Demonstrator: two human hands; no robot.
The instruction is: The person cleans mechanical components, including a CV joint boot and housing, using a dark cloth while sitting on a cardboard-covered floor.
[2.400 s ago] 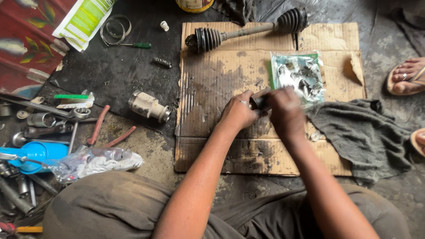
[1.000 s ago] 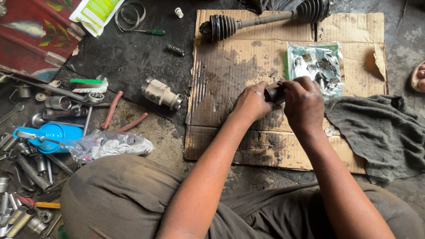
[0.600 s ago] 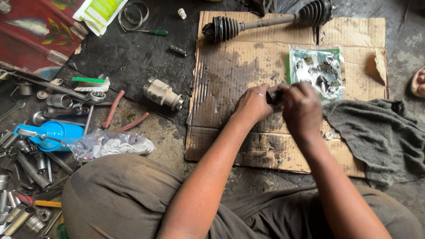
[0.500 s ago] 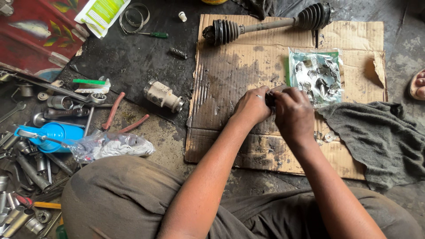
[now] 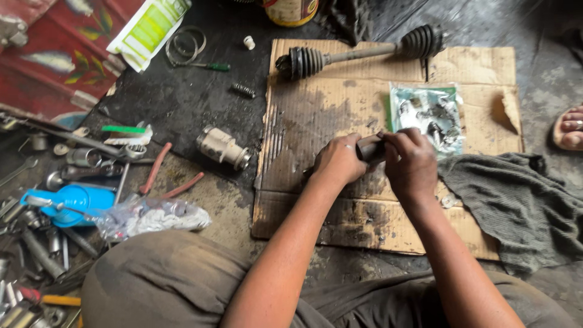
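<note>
Both hands meet over a greasy sheet of cardboard (image 5: 316, 115) on the floor. My left hand (image 5: 339, 161) and my right hand (image 5: 412, 163) together grip a small dark cylindrical metal part (image 5: 370, 147), which shows between the fingers. Just beyond my right hand lies a clear plastic bag of small metal parts (image 5: 428, 114). A drive shaft with two black rubber boots (image 5: 358, 51) lies across the far edge of the cardboard.
A grey rag (image 5: 516, 203) lies right of the cardboard. A metal cylinder housing (image 5: 221, 147), red-handled pliers (image 5: 167, 176), a blue container (image 5: 73, 200), a crumpled plastic bag (image 5: 152, 215) and several loose tools lie at left. Another person's foot (image 5: 568, 127) is at the right edge.
My hands stay together on the small part, with my right hand shifting slightly around it. The view has drifted a little.
</note>
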